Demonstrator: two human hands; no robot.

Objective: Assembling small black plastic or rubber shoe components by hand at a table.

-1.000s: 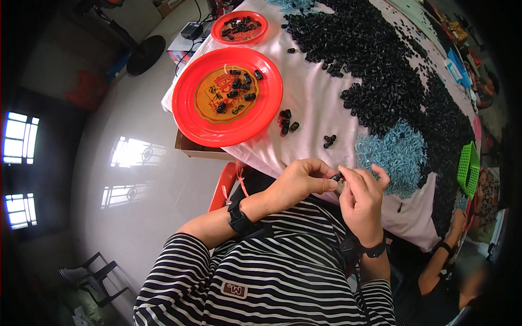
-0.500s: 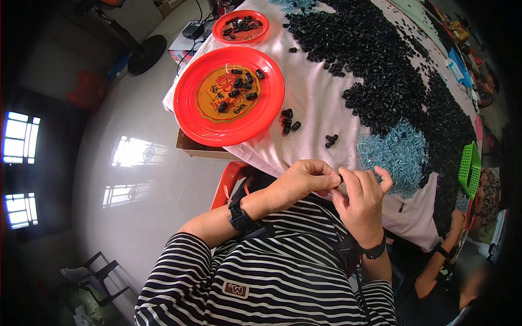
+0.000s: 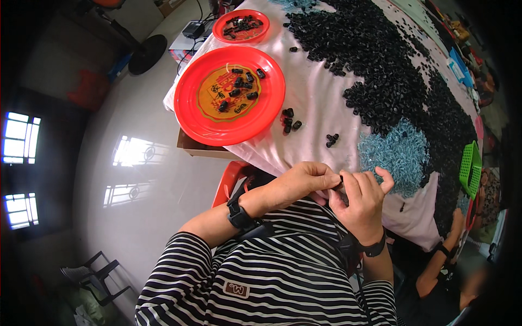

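Observation:
Both my hands meet in front of my striped shirt, at the near edge of the cloth-covered table. My left hand (image 3: 304,183) pinches a small black plastic part (image 3: 341,180) between thumb and fingertips. From the other side my right hand (image 3: 363,198) closes its thumb and fingers around the same part, with the little finger raised. Most of the part is hidden by fingertips. Just beyond the hands lie a small cluster of black parts (image 3: 331,140) and a heap of tiny light-blue pieces (image 3: 397,155).
A large red plate (image 3: 187,119) holds several black parts; a smaller red plate (image 3: 219,36) stands behind it. A wide heap of black parts (image 3: 375,70) covers the far right. A green basket (image 3: 468,171) and another person's arm (image 3: 435,266) are at the right.
My hands stay together in nearly the same place. Their fingertips have shifted slightly, and a little more of the black part shows between them.

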